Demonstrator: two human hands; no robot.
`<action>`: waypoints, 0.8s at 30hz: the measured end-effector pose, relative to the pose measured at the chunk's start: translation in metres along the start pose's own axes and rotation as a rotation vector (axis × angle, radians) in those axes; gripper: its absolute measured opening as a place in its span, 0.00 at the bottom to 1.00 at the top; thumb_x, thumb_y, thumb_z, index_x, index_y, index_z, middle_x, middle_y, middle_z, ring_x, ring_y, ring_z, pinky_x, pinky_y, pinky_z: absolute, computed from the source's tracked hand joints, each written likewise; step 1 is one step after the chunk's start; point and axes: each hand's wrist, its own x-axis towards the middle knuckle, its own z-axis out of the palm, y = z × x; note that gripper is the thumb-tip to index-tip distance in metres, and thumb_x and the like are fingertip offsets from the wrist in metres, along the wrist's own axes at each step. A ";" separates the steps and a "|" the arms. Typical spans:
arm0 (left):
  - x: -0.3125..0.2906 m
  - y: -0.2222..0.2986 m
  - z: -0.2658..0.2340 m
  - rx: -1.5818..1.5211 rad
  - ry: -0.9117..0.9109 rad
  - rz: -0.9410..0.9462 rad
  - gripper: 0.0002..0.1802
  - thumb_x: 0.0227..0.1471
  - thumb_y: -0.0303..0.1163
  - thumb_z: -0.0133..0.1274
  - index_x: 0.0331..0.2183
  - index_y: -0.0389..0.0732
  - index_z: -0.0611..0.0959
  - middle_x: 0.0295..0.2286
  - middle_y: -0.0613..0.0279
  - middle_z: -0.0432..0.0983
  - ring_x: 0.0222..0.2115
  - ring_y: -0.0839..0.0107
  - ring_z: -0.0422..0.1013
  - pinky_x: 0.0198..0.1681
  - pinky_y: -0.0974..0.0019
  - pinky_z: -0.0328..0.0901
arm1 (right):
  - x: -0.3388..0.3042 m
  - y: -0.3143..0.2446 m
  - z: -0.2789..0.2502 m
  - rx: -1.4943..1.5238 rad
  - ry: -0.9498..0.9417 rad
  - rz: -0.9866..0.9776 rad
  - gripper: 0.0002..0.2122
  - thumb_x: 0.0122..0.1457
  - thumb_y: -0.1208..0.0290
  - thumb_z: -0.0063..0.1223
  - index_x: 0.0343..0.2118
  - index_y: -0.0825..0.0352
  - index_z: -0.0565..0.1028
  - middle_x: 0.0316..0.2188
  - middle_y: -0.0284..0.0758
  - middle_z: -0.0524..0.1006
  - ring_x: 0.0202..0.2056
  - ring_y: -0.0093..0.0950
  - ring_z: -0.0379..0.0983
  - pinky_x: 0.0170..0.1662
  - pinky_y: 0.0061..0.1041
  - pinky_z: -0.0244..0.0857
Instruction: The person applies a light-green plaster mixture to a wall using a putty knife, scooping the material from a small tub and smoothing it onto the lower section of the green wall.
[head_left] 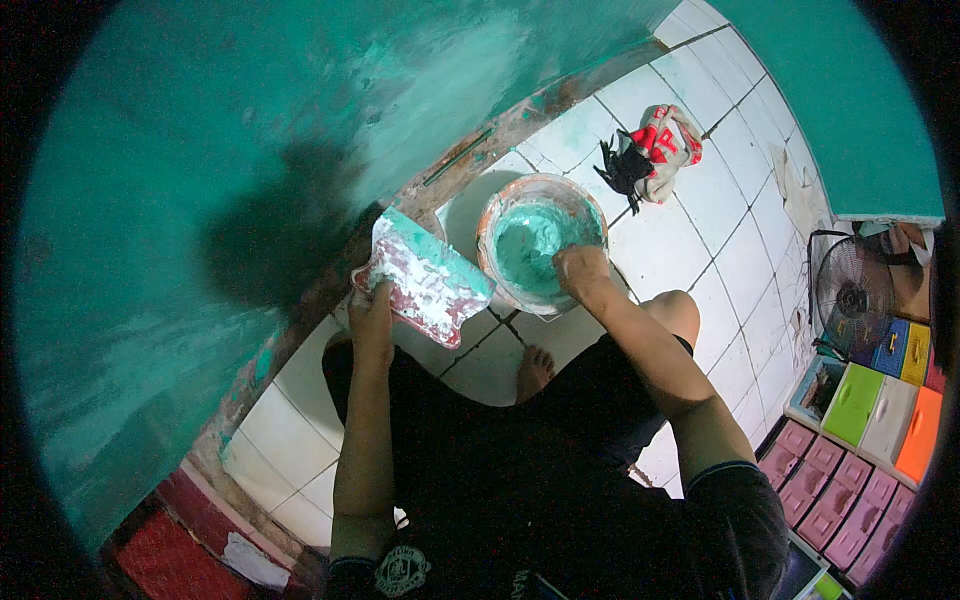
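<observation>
While we crouch on the white tiled floor, our landmark is the round bucket of green paste standing just in front of our knees. Our right hand rests on its near rim; whether the fingers close on something inside, we cannot tell. To the left of the bucket, very near it, our left hand is closed around the lower edge of a flat red board, smeared with white and green paste and held tilted toward the green wall. We judge the board stiff and light, but slippery where it is wet, so its dry lower edge is the best place to grip. The bucket looks heavy when full. Beyond the bucket lies a crumpled red and white cloth.
</observation>
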 end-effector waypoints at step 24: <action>-0.006 0.011 0.002 0.095 0.010 0.018 0.20 0.52 0.31 0.46 0.44 0.28 0.72 0.40 0.53 0.71 0.40 0.67 0.68 0.44 0.65 0.62 | 0.015 -0.025 -0.008 -0.003 0.068 -0.090 0.09 0.53 0.71 0.45 0.29 0.64 0.79 0.35 0.40 0.78 0.36 0.35 0.77 0.36 0.31 0.71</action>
